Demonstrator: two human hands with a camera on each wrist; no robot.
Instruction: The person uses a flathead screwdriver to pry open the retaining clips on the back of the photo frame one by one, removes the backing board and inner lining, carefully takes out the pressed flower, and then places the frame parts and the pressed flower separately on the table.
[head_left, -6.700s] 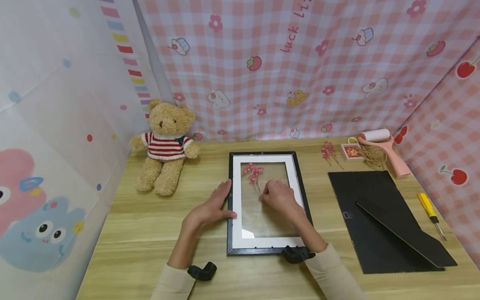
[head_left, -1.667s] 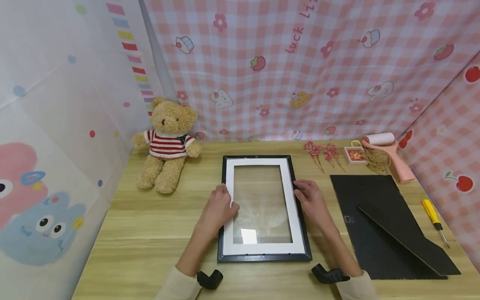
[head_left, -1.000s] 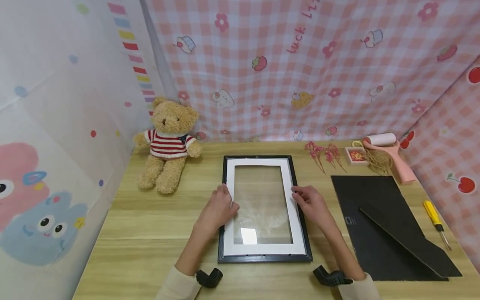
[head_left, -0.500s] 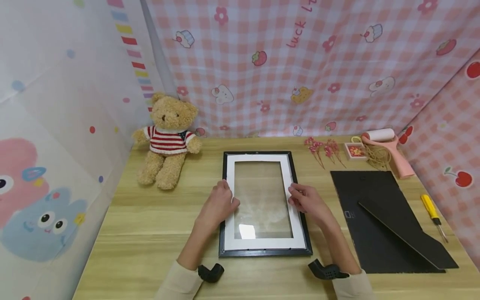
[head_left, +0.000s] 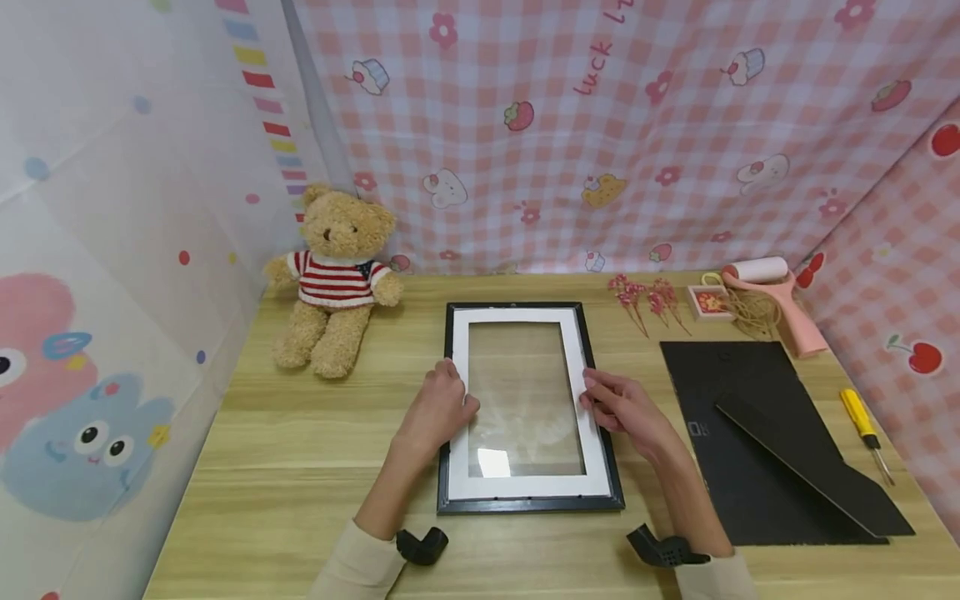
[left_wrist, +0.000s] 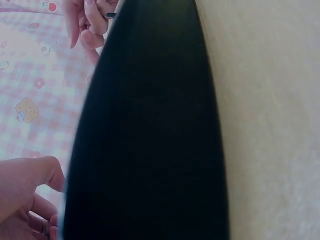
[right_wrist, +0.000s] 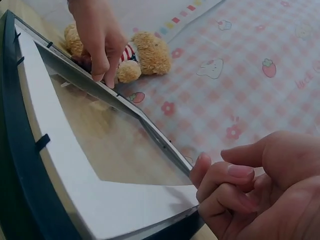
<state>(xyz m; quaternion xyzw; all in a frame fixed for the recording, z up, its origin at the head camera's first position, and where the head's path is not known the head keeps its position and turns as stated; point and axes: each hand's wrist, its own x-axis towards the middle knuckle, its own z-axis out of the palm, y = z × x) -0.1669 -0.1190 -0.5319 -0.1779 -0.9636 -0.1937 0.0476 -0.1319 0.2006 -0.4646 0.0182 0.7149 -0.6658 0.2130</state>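
A black picture frame [head_left: 530, 505] lies on the table, tabs up, with a white mat [head_left: 461, 450] round its clear pane [head_left: 517, 392]. My left hand [head_left: 435, 408] holds the left side, thumb over the mat and fingers curled at the outer edge. In the right wrist view that left hand [right_wrist: 102, 42] reaches down to the far rim. My right hand [head_left: 626, 408] is at the opposite side, fingertips right at the mat's edge. Seen close, the right hand [right_wrist: 250, 185] has loosely bent fingers and a thumb standing apart. The frame's dark side fills much of the left wrist view.
Right of the frame lies a black backing board [head_left: 735, 383] with its stand leg, then a yellow screwdriver [head_left: 858, 417]. Pink dried flower sprigs [head_left: 630, 296], a small box [head_left: 710, 302], twine [head_left: 753, 312] and a pink lint roller [head_left: 787, 308] stand behind. A teddy bear [head_left: 333, 283] sits back left.
The flower sprig over the pane has gone to the back beside the other. My left hand now holds the frame's side; my right hand has moved to the right edge, fingertips shifting slightly there.
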